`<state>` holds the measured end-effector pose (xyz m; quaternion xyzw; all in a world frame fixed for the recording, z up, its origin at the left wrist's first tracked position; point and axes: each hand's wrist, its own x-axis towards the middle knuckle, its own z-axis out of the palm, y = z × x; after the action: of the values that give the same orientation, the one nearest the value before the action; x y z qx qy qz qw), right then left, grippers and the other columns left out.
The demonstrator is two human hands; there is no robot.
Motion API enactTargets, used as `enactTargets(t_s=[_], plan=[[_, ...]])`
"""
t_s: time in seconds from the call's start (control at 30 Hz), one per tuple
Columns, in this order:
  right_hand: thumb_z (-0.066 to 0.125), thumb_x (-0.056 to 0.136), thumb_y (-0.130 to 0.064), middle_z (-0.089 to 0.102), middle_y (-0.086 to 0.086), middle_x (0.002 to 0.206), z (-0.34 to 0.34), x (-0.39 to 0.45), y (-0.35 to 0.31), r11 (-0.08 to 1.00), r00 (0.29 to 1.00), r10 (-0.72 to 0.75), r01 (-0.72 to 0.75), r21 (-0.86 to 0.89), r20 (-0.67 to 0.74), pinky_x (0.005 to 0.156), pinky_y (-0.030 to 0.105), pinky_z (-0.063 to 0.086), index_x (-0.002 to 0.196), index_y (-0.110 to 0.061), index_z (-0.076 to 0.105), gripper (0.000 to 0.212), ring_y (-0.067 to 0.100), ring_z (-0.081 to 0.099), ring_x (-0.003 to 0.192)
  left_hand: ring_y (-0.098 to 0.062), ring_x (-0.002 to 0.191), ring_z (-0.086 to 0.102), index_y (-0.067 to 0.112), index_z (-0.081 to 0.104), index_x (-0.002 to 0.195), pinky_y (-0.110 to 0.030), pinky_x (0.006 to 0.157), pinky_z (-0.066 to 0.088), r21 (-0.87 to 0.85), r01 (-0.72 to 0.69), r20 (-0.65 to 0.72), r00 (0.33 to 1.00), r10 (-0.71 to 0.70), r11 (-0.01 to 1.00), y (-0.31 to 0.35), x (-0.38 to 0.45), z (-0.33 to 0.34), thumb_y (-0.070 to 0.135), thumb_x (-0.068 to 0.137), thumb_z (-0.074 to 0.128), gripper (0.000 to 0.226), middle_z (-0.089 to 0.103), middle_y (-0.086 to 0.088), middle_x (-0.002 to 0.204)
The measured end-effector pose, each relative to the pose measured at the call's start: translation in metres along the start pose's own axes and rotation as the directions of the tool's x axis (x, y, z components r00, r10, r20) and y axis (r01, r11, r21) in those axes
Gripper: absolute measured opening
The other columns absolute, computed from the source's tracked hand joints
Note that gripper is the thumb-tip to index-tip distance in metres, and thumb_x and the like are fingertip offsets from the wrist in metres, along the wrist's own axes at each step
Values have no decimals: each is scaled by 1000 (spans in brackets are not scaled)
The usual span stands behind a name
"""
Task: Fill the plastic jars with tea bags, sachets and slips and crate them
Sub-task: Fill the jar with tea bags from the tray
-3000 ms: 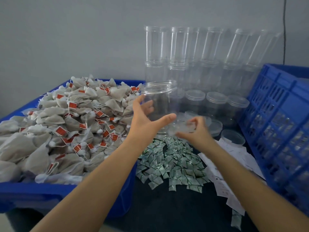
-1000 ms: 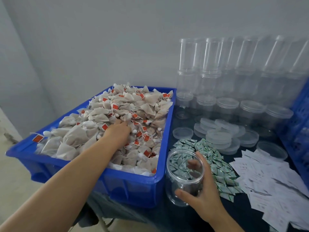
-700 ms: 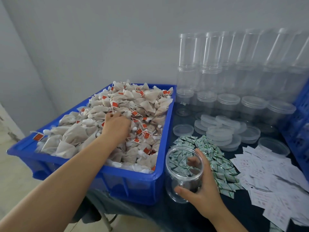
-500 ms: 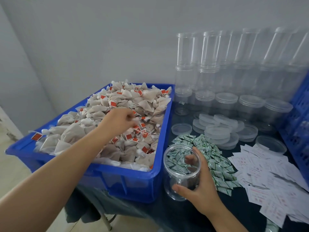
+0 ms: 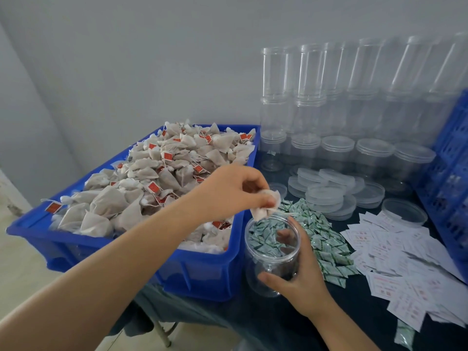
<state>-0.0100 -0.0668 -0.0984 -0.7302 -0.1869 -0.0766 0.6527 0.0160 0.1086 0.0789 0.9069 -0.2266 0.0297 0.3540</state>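
Here we are only beginning the first fill, as far as we can judge. Nearest us, our right hand (image 5: 298, 279) is gripping the open jar (image 5: 272, 254), thumb across its near wall and fingers curled round the far side, steadying it on the dark table (image 5: 329, 323). The jar is clear plastic, lidless and upright, and it is looking empty: the green we are seeing through its wall seems to belong to the pile behind it, though we cannot be sure nothing lies at the bottom.

Just above the jar's mouth, our left hand (image 5: 235, 191) is pinching a pale tea bag (image 5: 266, 206) between thumb and fingertips, the other fingers curled in, the bag hanging over the rim and not yet inside.

Touching the jar on its left, the blue tub (image 5: 202, 274) is heaped with tea bags (image 5: 152, 183), beige pouches with red tags. Just behind and right of the jar, the green sachets (image 5: 321, 236) are lying in a loose pile, and further right the white slips (image 5: 405, 252) are spreading over the cloth.

Beyond the sachets, loose lids (image 5: 326, 193) are stacking up, and behind them rows of empty jars (image 5: 329, 92) are standing against the wall. Far right of the jar, the blue crate (image 5: 453, 183) is waiting; we cannot tell what it is holding. So bags, sachet, slip, lid and crating all seem to remain.
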Motion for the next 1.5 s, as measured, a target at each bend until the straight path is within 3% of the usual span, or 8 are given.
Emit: enactTargets(t_s=[0.17,0.3,0.43,0.63,0.87,1.2,1.37,1.5], plan=[[88,51,-45,48,-7,141,0,1,0,1000,1000,-13,13,-3,0,93,7,44,142,-48,32,107,-5,51,126,12,81,59,34,66,98,-6,71,46,-12,-20,108,994,21,1000,-5,-5,15,55,76,65,31,67,21,86],[91,54,-37,48,-8,139,1,0,0,1000,1000,-10,10,14,2,89,5,45,140,-57,33,105,-7,50,125,14,89,58,39,60,110,-3,69,46,-40,35,-119,992,-39,999,-30,6,3,52,86,55,28,64,25,99],[90,53,-40,49,-12,137,1,-2,1,1000,1000,14,-14,10,11,87,5,45,141,-61,32,107,-6,49,125,-4,97,57,21,61,118,-20,81,44,268,228,-262,952,-157,936,-89,20,-20,31,92,57,28,63,6,114],[93,51,-48,47,-36,132,-1,-1,6,999,999,43,-43,-13,22,90,12,50,138,-68,28,110,-1,49,130,-23,119,46,15,51,124,-38,94,46,804,277,-109,939,-326,527,-152,32,-28,37,89,58,41,52,-4,128],[92,53,-45,45,-35,135,-1,-1,7,999,999,29,-28,-41,24,90,8,47,135,-72,27,108,-1,49,130,-22,119,46,23,62,116,-38,101,34,975,174,-140,964,-224,139,-160,46,-16,28,92,54,25,58,2,123],[91,52,-44,45,-36,131,-1,2,7,1000,999,18,-17,-23,34,90,5,45,132,-75,29,106,-6,48,128,-15,106,52,29,62,107,-31,92,36,925,221,-201,975,-96,308,-149,28,-37,19,87,56,23,63,11,106],[92,50,-48,46,-38,130,-1,2,8,1000,999,28,-28,4,32,90,7,46,132,-74,29,107,-6,47,129,-20,90,57,12,66,102,-35,81,47,748,205,-242,970,-28,631,-123,16,-53,13,93,52,17,63,-2,97],[91,50,-47,47,-35,130,0,2,8,1000,999,30,-30,2,28,89,12,50,133,-74,28,107,-5,47,130,1,68,51,15,67,84,-20,68,45,507,160,-291,957,-6,847,-78,10,-58,19,92,58,12,57,11,76]])
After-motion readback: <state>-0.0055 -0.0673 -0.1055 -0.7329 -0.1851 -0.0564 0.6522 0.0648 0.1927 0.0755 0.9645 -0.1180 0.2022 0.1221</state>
